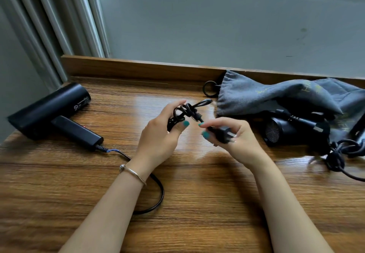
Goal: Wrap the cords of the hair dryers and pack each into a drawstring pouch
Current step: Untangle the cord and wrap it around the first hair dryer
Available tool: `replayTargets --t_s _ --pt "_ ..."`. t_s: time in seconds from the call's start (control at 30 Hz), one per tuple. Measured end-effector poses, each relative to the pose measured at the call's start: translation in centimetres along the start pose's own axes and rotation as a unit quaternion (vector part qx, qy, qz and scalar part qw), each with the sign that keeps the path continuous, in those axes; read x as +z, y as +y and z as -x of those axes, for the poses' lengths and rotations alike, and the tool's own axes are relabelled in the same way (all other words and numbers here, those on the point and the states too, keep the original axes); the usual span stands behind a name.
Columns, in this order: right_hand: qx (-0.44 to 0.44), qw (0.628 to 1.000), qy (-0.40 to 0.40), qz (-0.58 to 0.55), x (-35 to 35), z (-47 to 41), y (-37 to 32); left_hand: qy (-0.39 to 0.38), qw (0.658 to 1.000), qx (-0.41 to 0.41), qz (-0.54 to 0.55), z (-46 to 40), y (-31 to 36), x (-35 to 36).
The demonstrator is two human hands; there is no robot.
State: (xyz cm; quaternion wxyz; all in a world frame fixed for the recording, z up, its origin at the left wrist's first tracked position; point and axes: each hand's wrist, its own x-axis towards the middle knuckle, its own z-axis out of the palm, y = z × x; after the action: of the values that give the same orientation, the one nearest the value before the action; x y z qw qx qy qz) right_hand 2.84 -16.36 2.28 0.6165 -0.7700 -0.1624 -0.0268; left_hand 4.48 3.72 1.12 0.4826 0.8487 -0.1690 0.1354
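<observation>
A black hair dryer lies on the wooden table at the left. Its cord runs from the handle, under my left wrist, up to a coiled bundle. My left hand grips that bundle above the table's middle. My right hand pinches the cord's plug just to the right of the bundle. A second black hair dryer lies at the right, partly under a grey drawstring pouch. Its cord sits tangled beside it.
A dark ring lies by the pouch's mouth near the raised wooden back ledge. More grey fabric lies at the far right. A grey wall rises behind the ledge.
</observation>
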Motion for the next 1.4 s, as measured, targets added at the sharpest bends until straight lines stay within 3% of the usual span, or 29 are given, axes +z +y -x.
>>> replayTargets --t_s 0.1,0.3,0.47,0.6,0.7,0.93,1.13,1.23,1.4 --pt "0.048 0.992 -0.101 -0.056 -0.4 0.1 0.3 0.009 0.997 -0.013 0.072 -0.2 -0.1 -0.3" --pt "0.173 0.925 -0.092 -0.327 -0.3 -0.1 -0.4 -0.016 0.994 0.006 0.11 -0.1 0.4 -0.4" --pt "0.178 0.951 -0.02 -0.251 0.1 -0.2 -0.1 -0.059 0.993 0.024 0.099 0.2 0.7 -0.2" --pt "0.201 0.938 0.06 -0.277 0.1 -0.6 0.0 -0.126 0.989 0.006 0.082 0.3 0.8 -0.2" --pt "0.176 0.957 0.11 -0.201 -0.2 -0.5 0.3 -0.182 0.983 -0.008 0.038 0.1 0.3 -0.4" --pt "0.048 0.975 0.162 -0.142 -0.4 -0.3 0.3 -0.078 0.994 -0.018 -0.076 0.1 -0.2 -0.2" --pt "0.004 0.988 0.11 -0.107 -0.2 0.0 0.4 0.016 0.995 -0.028 -0.097 0.2 -0.2 -0.4" --pt "0.002 0.992 0.102 -0.075 0.1 0.0 0.4 0.042 0.996 -0.034 -0.067 0.2 -0.2 -0.3" --pt "0.005 0.993 0.115 -0.006 0.1 -0.4 1.2 0.024 0.995 -0.04 0.087 0.1 0.6 -0.2"
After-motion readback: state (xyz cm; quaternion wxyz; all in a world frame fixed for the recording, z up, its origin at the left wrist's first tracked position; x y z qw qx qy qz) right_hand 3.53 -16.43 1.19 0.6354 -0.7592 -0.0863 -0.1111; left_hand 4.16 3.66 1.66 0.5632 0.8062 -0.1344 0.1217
